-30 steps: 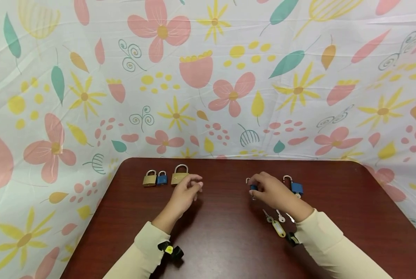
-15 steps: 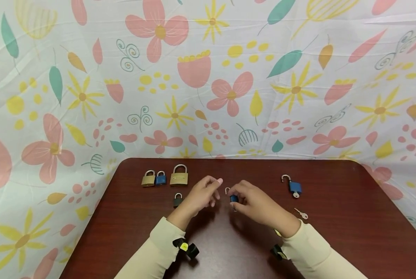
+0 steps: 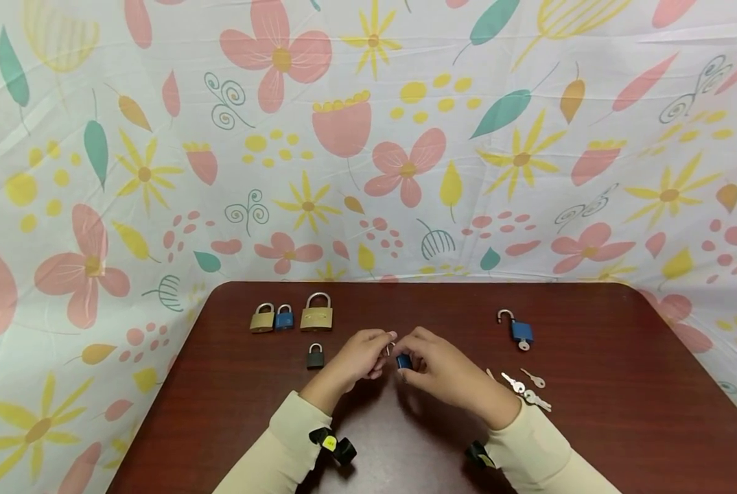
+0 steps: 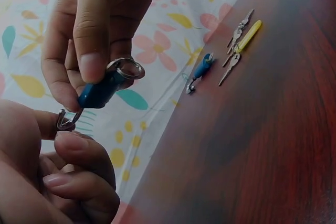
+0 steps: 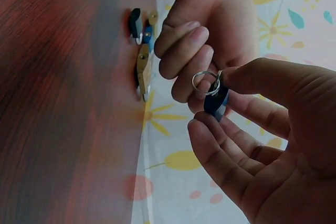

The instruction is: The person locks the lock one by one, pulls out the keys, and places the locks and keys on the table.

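Near the middle of the table, a small blue padlock [image 3: 403, 361] is held up between both hands, its shackle swung open. My right hand [image 3: 445, 370] pinches the padlock's body between thumb and fingers. At the other end, my left hand [image 3: 356, 360] has its thumb and index finger on the shackle, as the left wrist view shows, with its other fingers curled. A metal split ring [image 5: 205, 82] hangs at the keyhole end of the lock, beside the right thumb. The key in the keyhole is mostly hidden.
Back left stand two brass padlocks [image 3: 316, 318] and a blue one [image 3: 284, 318], with a black padlock [image 3: 316, 357] in front. An open blue padlock [image 3: 521, 332] with a key lies at right. Several loose keys [image 3: 532, 398] lie near the right sleeve; a yellow tag [image 4: 250, 36] is among them.
My right hand has carried the blue padlock leftward from the table's right side. My left hand has moved right and down to meet it, its fingers now on the shackle.
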`<move>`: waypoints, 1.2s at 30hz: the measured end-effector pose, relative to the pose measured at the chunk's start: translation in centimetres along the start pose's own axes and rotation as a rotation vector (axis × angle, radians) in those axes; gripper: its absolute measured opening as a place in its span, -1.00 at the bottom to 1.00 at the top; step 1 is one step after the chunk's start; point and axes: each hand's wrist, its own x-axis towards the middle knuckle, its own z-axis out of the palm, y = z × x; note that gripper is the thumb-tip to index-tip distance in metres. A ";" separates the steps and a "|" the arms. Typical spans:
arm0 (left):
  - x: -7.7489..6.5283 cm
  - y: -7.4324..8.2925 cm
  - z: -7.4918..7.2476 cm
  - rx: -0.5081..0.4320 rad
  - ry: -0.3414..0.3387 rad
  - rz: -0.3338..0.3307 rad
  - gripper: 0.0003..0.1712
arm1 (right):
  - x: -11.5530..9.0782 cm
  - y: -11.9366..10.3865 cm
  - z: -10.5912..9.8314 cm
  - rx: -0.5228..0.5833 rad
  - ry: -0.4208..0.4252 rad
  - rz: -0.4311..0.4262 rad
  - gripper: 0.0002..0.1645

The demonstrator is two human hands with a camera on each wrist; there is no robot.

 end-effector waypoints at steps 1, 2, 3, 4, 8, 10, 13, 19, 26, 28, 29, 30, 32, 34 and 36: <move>0.0 0.0 0.0 -0.003 -0.004 0.001 -0.50 | 0.0 0.0 0.0 -0.004 0.001 0.005 -0.72; -0.1 0.1 -0.1 -0.003 -0.008 0.001 -0.49 | 0.1 -0.1 0.0 -0.006 0.002 0.010 -0.72; -0.2 0.2 -0.1 -0.005 -0.013 0.002 -0.48 | 0.1 -0.1 0.0 -0.006 0.002 0.017 -0.72; -0.2 0.2 -0.2 -0.007 -0.020 0.003 -0.48 | 0.1 -0.1 -0.1 -0.002 0.000 0.025 -0.73; -0.4 0.6 -0.5 -0.004 -0.055 0.005 -0.48 | 0.2 -0.2 0.0 0.039 -0.003 0.044 -0.74; -0.5 0.6 -0.6 0.001 -0.070 0.006 -0.49 | 0.2 -0.1 0.1 0.071 0.006 0.047 -0.75; -0.5 0.6 -0.8 -0.001 -0.085 0.016 -0.51 | 0.3 0.2 0.3 0.137 0.039 0.061 -0.71; -0.3 0.6 -0.7 -0.064 -0.071 0.068 -0.47 | 0.5 0.7 0.7 0.269 0.105 0.123 -0.64; -0.5 1.0 -0.6 -0.083 -0.015 0.113 -0.44 | 0.7 0.9 1.2 0.332 0.115 0.184 -0.61; -0.6 1.1 -0.5 -0.087 -0.003 0.121 -0.47 | 0.8 0.9 1.3 0.355 0.108 0.213 -0.63; -0.6 1.1 -0.5 -0.092 0.002 0.124 -0.49 | 0.8 1.0 1.4 0.373 0.100 0.223 -0.64; -0.6 1.1 -0.5 -0.096 0.006 0.127 -0.50 | 0.8 1.0 1.5 0.388 0.095 0.232 -0.65; -0.5 1.1 -0.5 -0.103 0.014 0.132 -0.51 | 0.8 1.2 1.6 0.420 0.080 0.242 -0.66; -0.5 1.0 -0.5 -0.096 0.027 0.141 -0.50 | 0.8 1.3 1.7 0.453 0.066 0.240 -0.66; -0.4 1.0 -0.6 -0.060 0.051 0.152 -0.48 | 0.8 1.5 1.7 0.473 0.066 0.234 -0.66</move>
